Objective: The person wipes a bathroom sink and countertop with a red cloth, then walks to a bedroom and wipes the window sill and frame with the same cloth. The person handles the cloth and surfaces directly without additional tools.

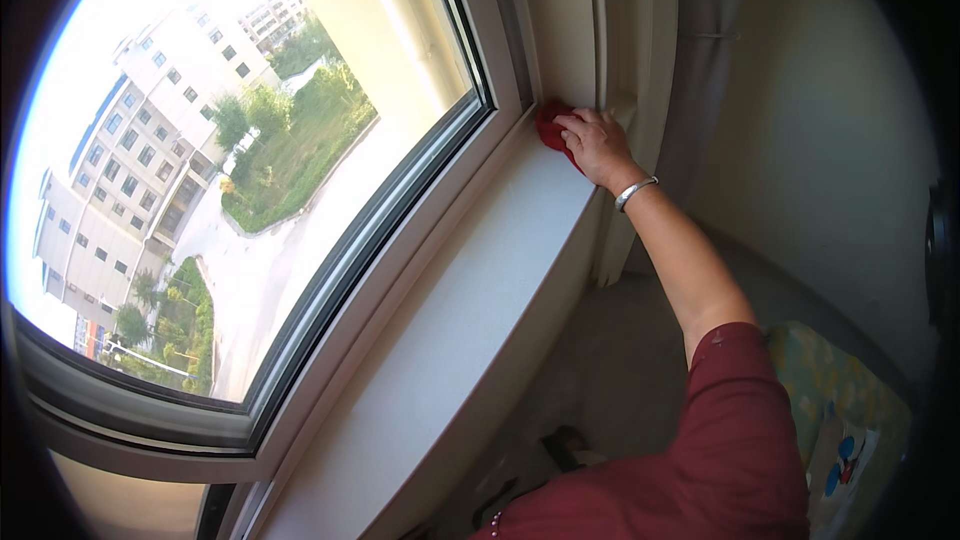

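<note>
At the far end of the pale windowsill (480, 262), my right hand (598, 141) holds a red cloth (552, 124) pressed down into the corner. My fingers lie spread over the cloth, and part of it is hidden beneath them. The cloth touches the sill beside the foot of the window frame (504, 116). A silver-coloured bangle (635, 193) circles my right wrist, and that arm reaches out from a dark red short sleeve (731, 382). My left hand is out of view.
Left of the sill stands a large window pane (292, 232), with buildings and greenery outside. A grey curtain (701, 37) hangs beyond my hand, near the wall (817, 127). A patterned fabric surface (802, 352) lies at lower right. Dark objects (559, 450) sit low below the sill.
</note>
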`<action>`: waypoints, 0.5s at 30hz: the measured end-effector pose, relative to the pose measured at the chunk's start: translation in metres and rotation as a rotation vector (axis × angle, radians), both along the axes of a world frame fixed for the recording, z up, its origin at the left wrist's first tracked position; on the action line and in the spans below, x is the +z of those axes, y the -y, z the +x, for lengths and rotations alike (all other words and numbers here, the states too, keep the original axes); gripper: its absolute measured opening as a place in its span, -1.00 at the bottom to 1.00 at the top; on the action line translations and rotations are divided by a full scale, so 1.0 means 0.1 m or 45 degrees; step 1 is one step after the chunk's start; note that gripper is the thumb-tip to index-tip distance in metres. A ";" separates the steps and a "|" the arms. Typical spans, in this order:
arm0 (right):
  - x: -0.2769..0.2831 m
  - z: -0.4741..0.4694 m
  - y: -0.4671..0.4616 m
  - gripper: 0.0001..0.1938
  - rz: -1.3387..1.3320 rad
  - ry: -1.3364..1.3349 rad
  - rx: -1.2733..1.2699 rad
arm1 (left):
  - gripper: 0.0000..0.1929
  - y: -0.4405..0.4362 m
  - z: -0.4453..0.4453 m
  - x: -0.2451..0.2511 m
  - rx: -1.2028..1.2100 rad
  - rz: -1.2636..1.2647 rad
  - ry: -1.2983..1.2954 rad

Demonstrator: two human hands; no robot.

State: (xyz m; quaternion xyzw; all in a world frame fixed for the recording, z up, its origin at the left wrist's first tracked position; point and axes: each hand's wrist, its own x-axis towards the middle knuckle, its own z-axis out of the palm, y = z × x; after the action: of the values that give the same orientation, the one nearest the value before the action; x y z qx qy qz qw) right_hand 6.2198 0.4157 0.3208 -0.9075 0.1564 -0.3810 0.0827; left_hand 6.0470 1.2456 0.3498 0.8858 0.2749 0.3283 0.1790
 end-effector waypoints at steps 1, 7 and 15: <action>-0.01 0.02 0.05 -0.71 0.004 -0.024 -0.035 | -0.65 -0.04 0.03 -0.03 -0.020 0.047 -0.054; 0.01 0.03 -0.08 -0.71 -0.079 0.040 -0.058 | -0.81 -0.26 0.06 -0.26 -0.183 0.109 0.010; 0.13 -0.27 -1.71 -0.67 -0.118 -0.097 0.257 | -0.87 0.03 -0.03 -0.24 -0.346 -0.002 0.211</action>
State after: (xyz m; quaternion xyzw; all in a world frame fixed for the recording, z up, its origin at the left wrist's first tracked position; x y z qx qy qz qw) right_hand 6.1925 0.5870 0.3334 -0.9353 0.0494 -0.3427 0.0725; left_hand 6.0437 1.2427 0.3255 0.8846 0.1372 0.3727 0.2445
